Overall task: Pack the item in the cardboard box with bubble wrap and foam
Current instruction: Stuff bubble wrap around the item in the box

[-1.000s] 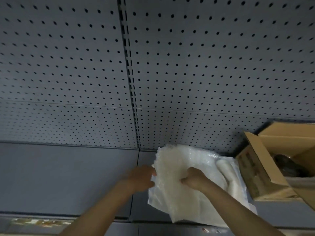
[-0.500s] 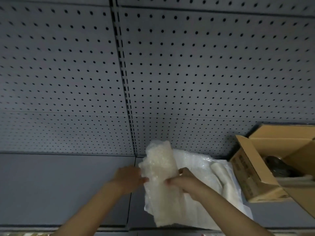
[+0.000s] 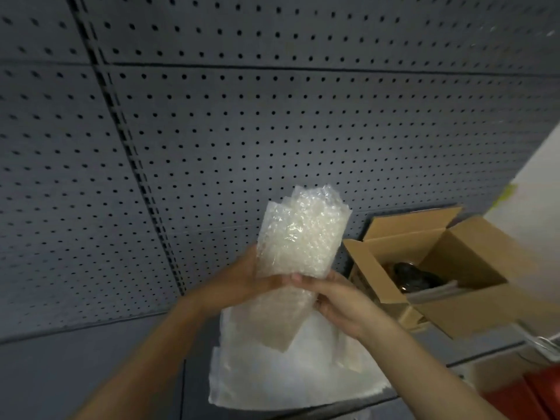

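I am inspecting a folded wad of bubble wrap (image 3: 300, 256) that both hands are holding upright in the air, above a flat sheet of white foam (image 3: 291, 380) lying on the grey worktop (image 3: 91, 368). The left hand (image 3: 242, 286) is cupping the wad's lower left side, its fingers (image 3: 272, 281) curling across the front; the right hand (image 3: 339, 301) is gripping the lower right edge, thumb pressing the front face, so both hands are closed round it just below the middle. I am judging the wad to be very light, soft and springy, apt to unfold if the grip slackens, and its plastic skin somewhat slick; taking hold across all the folded layers near the middle looks safest. Off to the right of the right-hand fingers, near but apart, the cardboard box (image 3: 454, 292) is standing with flaps open, and a dark item (image 3: 409, 275) is lying inside. What that item is I cannot tell. I would treat it as fragile.
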Available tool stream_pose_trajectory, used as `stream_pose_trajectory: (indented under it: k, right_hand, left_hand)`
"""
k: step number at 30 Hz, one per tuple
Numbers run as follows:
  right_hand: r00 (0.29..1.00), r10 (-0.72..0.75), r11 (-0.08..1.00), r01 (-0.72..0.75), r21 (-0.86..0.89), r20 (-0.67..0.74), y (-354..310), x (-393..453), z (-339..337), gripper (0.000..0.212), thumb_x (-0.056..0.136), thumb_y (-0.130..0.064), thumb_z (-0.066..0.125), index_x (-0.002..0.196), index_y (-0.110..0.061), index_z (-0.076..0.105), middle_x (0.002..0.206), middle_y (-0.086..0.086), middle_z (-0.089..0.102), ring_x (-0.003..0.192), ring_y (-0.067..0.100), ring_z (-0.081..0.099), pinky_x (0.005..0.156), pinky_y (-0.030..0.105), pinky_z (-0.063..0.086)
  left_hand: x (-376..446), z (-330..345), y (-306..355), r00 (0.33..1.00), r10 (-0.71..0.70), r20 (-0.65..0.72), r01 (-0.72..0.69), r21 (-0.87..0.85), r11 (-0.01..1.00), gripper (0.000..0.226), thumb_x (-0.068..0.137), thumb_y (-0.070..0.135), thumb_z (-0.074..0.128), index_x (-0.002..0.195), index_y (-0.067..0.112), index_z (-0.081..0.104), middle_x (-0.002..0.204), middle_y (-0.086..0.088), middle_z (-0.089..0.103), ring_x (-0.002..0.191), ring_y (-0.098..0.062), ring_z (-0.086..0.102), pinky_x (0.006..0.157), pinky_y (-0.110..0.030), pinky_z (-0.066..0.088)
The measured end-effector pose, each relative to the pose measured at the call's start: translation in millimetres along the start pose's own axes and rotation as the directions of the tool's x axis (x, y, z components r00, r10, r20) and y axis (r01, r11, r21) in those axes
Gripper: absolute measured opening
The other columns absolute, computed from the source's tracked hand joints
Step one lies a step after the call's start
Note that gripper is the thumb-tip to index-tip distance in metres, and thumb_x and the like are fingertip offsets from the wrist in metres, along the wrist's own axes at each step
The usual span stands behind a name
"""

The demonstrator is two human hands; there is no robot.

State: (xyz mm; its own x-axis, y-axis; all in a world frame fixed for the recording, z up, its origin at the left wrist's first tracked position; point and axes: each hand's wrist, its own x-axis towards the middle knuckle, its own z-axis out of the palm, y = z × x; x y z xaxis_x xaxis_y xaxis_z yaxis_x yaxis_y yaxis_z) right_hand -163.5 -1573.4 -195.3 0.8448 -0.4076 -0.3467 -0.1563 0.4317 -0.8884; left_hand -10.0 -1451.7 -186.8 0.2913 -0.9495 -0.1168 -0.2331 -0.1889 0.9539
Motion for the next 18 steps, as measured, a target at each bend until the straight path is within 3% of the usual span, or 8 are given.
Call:
stream_pose_trajectory:
  k: [3,5,6,9,11,14,18]
  right_hand:
    - [0.994,-0.029,0.995,0.019,-0.093,-0.106,-12,-23,-30,0.037,0.074,-0.01,0.077,0.108,-0.019,0.064,0.108,0.002,0.074,0.099,0.018,0.07,0.097,0.038,0.053]
    - [0.985,-0.015,0.953,-0.038,-0.299,-0.171,-22,-40,-58,0.032,0.075,-0.018,0.079,0.103,-0.023,0.065,0.109,0.001,0.071,0.098,0.015,0.068,0.101,0.041,0.05]
    - [0.982,-0.006,0.885,-0.082,-0.458,-0.187,-28,-49,-73,0.03,0.076,-0.024,0.079,0.103,-0.024,0.066,0.11,0.0,0.07,0.1,0.014,0.066,0.1,0.039,0.05]
    - [0.967,-0.02,0.538,-0.204,-0.818,-0.254,-43,-76,-121,0.022,0.077,-0.031,0.076,0.096,-0.023,0.066,0.109,-0.002,0.066,0.106,0.016,0.061,0.096,0.033,0.05]
    - [0.959,-0.142,0.451,-0.159,-0.878,-0.247,-51,-92,-154,0.018,0.077,-0.024,0.074,0.089,-0.028,0.061,0.099,-0.003,0.066,0.101,0.015,0.062,0.093,0.032,0.052]
    - [0.91,-0.38,0.327,-0.036,-0.944,-0.166,-68,-113,-192,0.019,0.082,-0.019,0.068,0.097,-0.029,0.062,0.09,-0.01,0.065,0.089,0.01,0.063,0.087,0.032,0.054]
    - [0.755,-0.651,-0.02,0.087,-0.996,0.08,-108,-122,-222,0.034,0.085,-0.017,0.065,0.119,-0.021,0.059,0.118,-0.001,0.059,0.109,0.018,0.054,0.092,0.032,0.049]
  left_hand:
    - [18,25,22,0.998,-0.014,-0.061,0.02,0.1,0.995,0.067,0.077,0.042,0.076,0.129,0.047,0.034,0.125,0.023,0.052,0.118,-0.003,0.054,0.099,-0.033,0.051]
    - [33,44,37,0.992,-0.005,-0.122,0.036,0.257,0.966,0.071,0.08,0.035,0.075,0.136,0.037,0.031,0.123,0.015,0.048,0.12,-0.013,0.051,0.099,-0.039,0.049]
    - [41,54,46,0.989,0.023,-0.147,0.03,0.349,0.937,0.071,0.081,0.032,0.073,0.138,0.033,0.031,0.122,0.013,0.046,0.118,-0.015,0.051,0.097,-0.04,0.05]
    - [67,94,75,0.981,0.074,-0.178,0.035,0.539,0.841,0.07,0.082,0.031,0.071,0.14,0.029,0.032,0.122,0.01,0.046,0.111,-0.015,0.051,0.09,-0.034,0.049]
    - [86,124,93,0.977,0.101,-0.187,0.03,0.594,0.804,0.069,0.081,0.031,0.072,0.139,0.029,0.034,0.123,0.008,0.049,0.108,-0.015,0.053,0.088,-0.033,0.05]
    - [114,166,115,0.977,0.139,-0.164,0.018,0.706,0.708,0.067,0.078,0.029,0.072,0.135,0.03,0.038,0.125,0.003,0.054,0.105,-0.015,0.054,0.084,-0.033,0.05]
    - [144,209,139,0.98,0.168,-0.109,-0.006,0.822,0.569,0.066,0.077,0.027,0.072,0.134,0.03,0.04,0.128,0.003,0.053,0.107,-0.016,0.054,0.083,-0.033,0.05]
